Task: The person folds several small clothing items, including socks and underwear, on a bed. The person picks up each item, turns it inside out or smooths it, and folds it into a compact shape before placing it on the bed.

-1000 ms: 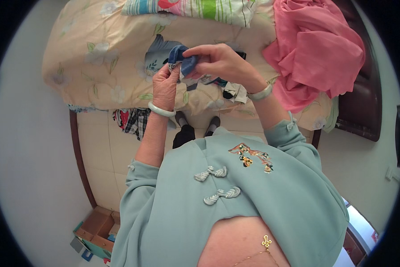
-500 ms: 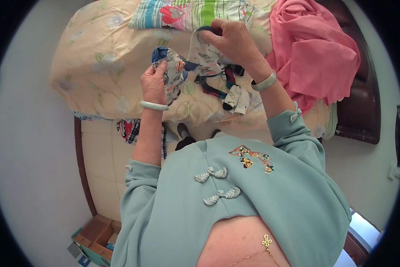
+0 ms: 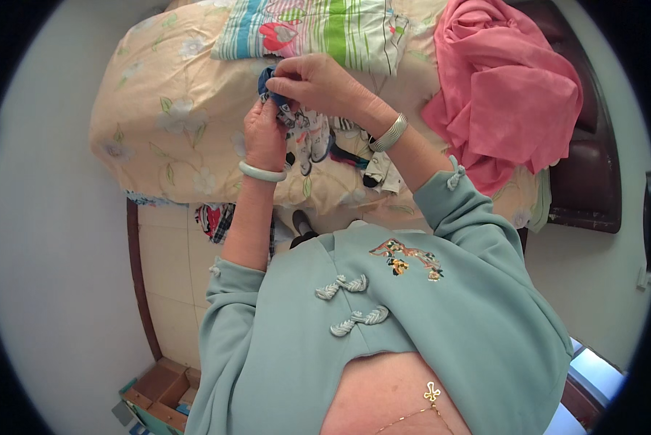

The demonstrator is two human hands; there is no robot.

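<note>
Over a flower-print bed (image 3: 173, 156), left hand (image 3: 265, 138) and right hand (image 3: 324, 83) pinch blue-cuffed patterned socks (image 3: 312, 138) between closed fingers (image 3: 289, 67); striped bedding (image 3: 354, 36) lies far, pink cloth (image 3: 510, 101) right, a forearm (image 3: 412, 148) partly hiding loose garments (image 3: 388, 176).

Flowered sheet (image 3: 148, 130) offers a passage left of the left hand (image 3: 265, 139), while striped bedding (image 3: 311, 32) bars the far side and heaped pink cloth (image 3: 507, 94) the right.

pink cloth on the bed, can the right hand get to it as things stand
Probably yes: nothing visible blocks the right hand from the pink cloth, though that hand would likely need to leave the blue-edged sock first.
</note>
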